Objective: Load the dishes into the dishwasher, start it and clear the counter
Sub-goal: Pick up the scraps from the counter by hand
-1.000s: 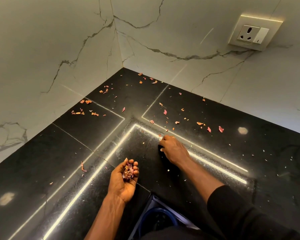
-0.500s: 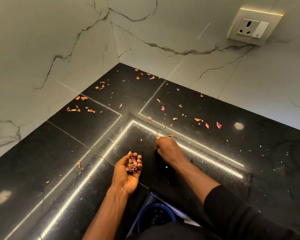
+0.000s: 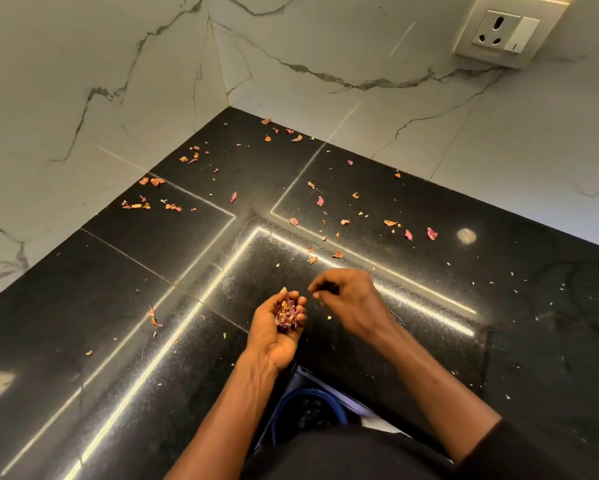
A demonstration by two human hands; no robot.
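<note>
Just left of the right hand (image 3: 346, 301), left hand (image 3: 279, 336) is cupping petal scraps (image 3: 286, 315); right fingertips (image 3: 314, 287) are pinching together, contents unclear. Should be releasing low over that palm; loose scraps (image 3: 431, 233) are lying beyond both hands.

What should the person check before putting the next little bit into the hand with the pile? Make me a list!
1. Left hand cupped palm up under the pile of scraps: ok.
2. Right hand close beside the cupped hand, fingertips drawn together: ok.
3. A scrap really held in that pinch: cannot tell, the fingers hide it.
4. Pile sitting inside the curled fingers, not spilling: ok.
5. Counter free of loose scraps: not ok, many lie toward the corner.
6. Blue-rimmed container below the counter edge ready to take the pile: cannot tell.
</note>
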